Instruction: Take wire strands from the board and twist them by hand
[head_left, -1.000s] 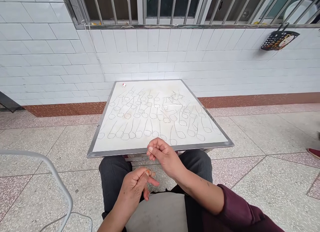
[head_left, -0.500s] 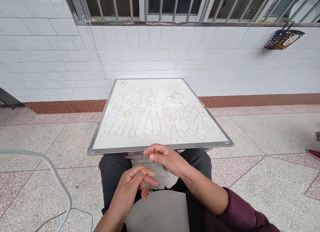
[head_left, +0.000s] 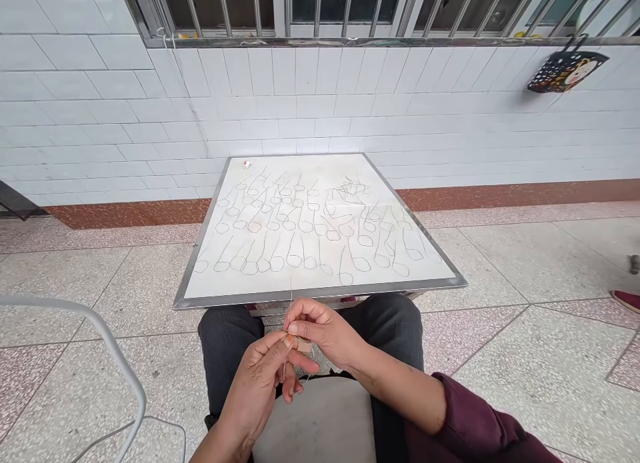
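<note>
My left hand (head_left: 257, 380) and my right hand (head_left: 320, 330) meet just above my lap, their fingertips together around a thin pale thread (head_left: 291, 306). The thread rises above the fingers and also hangs below them in a slack loop. A small tan wrap (head_left: 302, 345) sits on a finger of my left hand. Ahead of my hands lies a white board with a metal frame (head_left: 320, 291), its front edge just past my knees. Rows of thin dark looped strands (head_left: 295, 261) cover it, with a tangle (head_left: 353, 191) at the far right.
A small red-and-white object (head_left: 247, 164) sits at the board's far corner. A curved grey metal tube (head_left: 85, 311) runs along the lower left. Behind stand a white tiled wall and a barred window. A patterned bag (head_left: 567, 72) hangs on the wall; a red shoe (head_left: 627, 301) shows at right.
My right hand has come down and to the left, closing onto the thread at my left fingertips. The two hands were apart before and now touch.
</note>
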`<control>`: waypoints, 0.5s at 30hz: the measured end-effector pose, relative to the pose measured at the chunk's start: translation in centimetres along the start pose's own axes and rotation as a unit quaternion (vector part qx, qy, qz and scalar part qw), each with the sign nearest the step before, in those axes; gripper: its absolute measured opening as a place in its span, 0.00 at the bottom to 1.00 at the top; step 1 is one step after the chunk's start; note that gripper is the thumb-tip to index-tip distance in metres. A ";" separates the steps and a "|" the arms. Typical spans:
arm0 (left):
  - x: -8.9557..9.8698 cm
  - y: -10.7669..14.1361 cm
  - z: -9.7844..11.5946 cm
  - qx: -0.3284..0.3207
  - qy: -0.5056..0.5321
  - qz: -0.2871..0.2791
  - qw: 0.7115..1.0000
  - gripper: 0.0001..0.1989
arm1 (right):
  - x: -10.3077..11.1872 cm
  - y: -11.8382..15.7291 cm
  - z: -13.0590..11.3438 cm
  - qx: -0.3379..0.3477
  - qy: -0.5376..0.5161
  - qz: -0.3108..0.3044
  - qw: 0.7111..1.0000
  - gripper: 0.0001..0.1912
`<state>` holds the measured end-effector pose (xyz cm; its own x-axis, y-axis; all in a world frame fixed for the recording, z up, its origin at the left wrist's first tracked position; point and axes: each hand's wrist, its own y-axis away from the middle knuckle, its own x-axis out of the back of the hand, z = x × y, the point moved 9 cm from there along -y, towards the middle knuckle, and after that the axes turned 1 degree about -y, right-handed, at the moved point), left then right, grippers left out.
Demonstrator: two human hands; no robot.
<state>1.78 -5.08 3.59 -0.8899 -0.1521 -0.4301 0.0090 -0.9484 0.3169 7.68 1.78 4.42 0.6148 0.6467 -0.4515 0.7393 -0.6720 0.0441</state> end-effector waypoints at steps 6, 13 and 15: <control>0.0 0.0 -0.5 0.003 -0.069 -0.027 0.997 0.17 | 0.3 0.0 -0.5 -0.002 -0.019 0.050 0.999 0.15; -0.3 0.1 -0.8 0.008 -0.136 -0.048 0.990 0.20 | 1.6 -1.1 -1.8 0.012 -0.060 0.092 0.994 0.14; -0.6 0.3 -1.2 0.020 -0.144 -0.060 0.988 0.20 | 3.0 -1.9 -2.7 0.025 -0.084 0.118 0.989 0.15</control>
<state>2.81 -5.61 2.95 -0.9763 0.0505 -0.2105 -0.1163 -0.9424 0.3136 8.86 5.90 5.37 0.7116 0.4035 -0.5751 0.5636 -0.8166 0.1245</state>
